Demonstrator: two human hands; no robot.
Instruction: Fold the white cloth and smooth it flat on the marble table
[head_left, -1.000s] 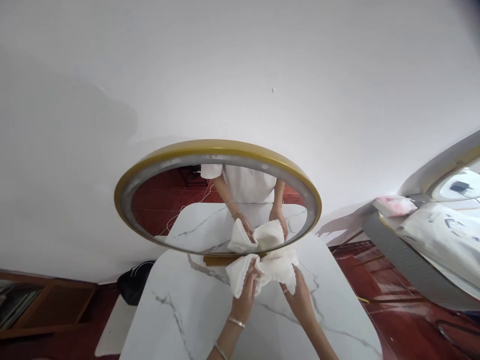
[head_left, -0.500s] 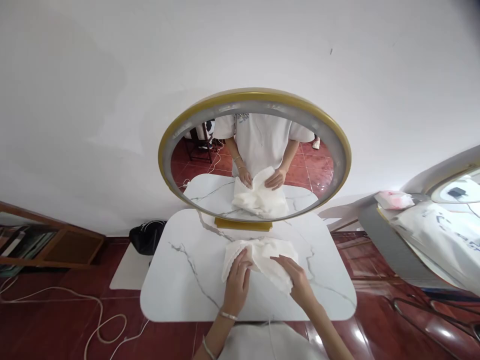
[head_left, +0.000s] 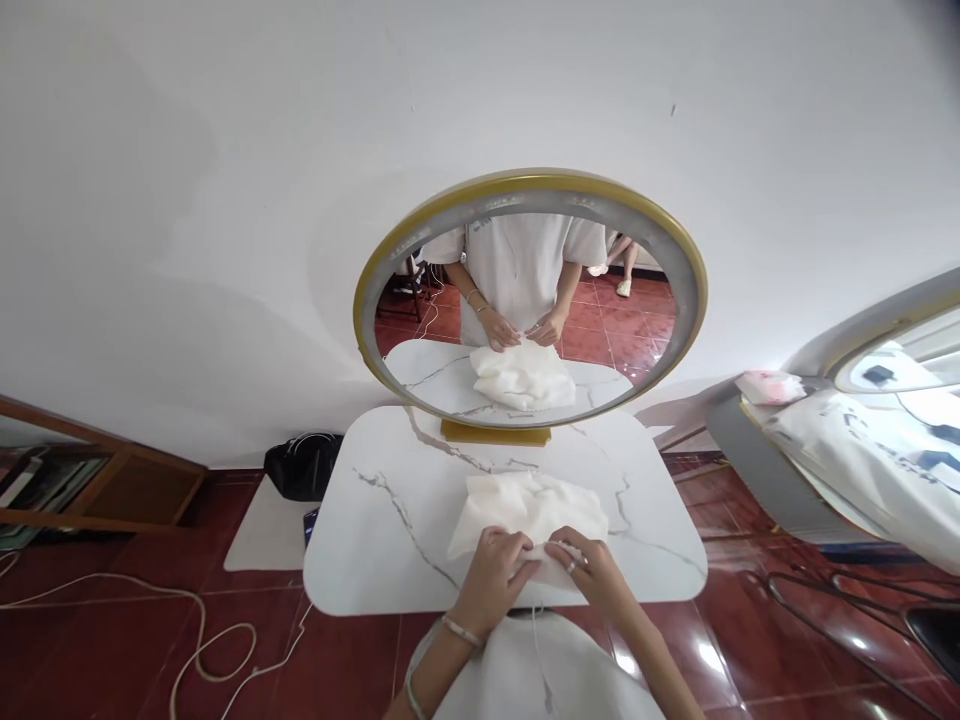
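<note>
A crumpled white cloth lies on the white marble-patterned table, in front of the mirror. At its near edge my left hand pinches the fabric between thumb and fingers. My right hand, with a ring on a finger, grips the same edge just to the right. The two hands are close together, fingertips almost meeting. Part of the cloth's near edge is hidden behind the fingers. Both hands and the cloth also show in the round gold-rimmed mirror.
A black bag rests on a pale board left of the table. A cable loops over the red tiled floor. To the right stands another table with white fabric, a pink-and-white packet and a second mirror.
Both hands have come together at the cloth's near edge and now pinch it; before, they lay apart on its two sides. The cloth is spread differently. The view has shifted slightly.
</note>
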